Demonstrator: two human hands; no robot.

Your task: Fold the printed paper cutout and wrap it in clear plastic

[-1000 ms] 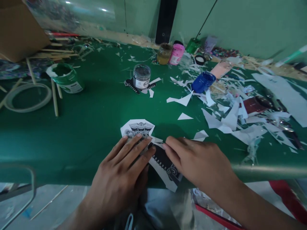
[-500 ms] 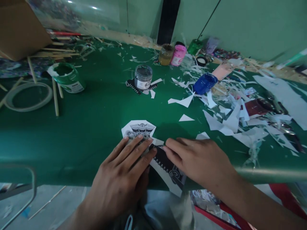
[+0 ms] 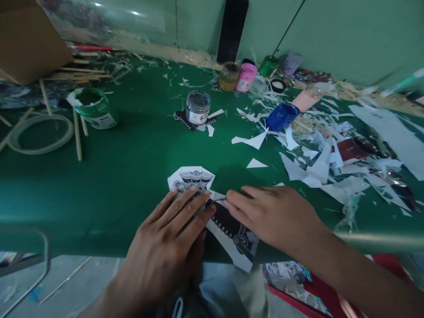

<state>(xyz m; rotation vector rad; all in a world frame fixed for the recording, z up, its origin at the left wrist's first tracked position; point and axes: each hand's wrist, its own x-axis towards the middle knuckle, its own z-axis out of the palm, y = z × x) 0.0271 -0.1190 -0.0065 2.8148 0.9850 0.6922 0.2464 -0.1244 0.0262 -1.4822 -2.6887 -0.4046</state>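
A white paper cutout printed in black and grey (image 3: pixel 228 225) lies near the front edge of the green table. My left hand (image 3: pixel 168 234) lies flat across it with fingers stretched out, covering its middle. The paper's upper part shows beyond those fingertips. My right hand (image 3: pixel 265 212) is closed in a pinch at the cutout's upper right edge, close to the left fingertips. A thin dark tip shows at the pinch, but what it belongs to is hidden by the fingers. Beyond the hands, a clear jar (image 3: pixel 198 108) stands on another dark printed cutout (image 3: pixel 181 118).
White paper scraps (image 3: pixel 308 168) litter the right side, around a blue jar (image 3: pixel 282 116). A green jar (image 3: pixel 94 108), a tape ring (image 3: pixel 39 150) and wooden sticks (image 3: pixel 77 137) are at left. A pink bottle (image 3: pixel 246 76) and a dark phone-like slab (image 3: pixel 232 31) stand at the back.
My right hand has shifted slightly left and up along the cutout's edge, staying pinched. My left hand has stayed in place on the paper.
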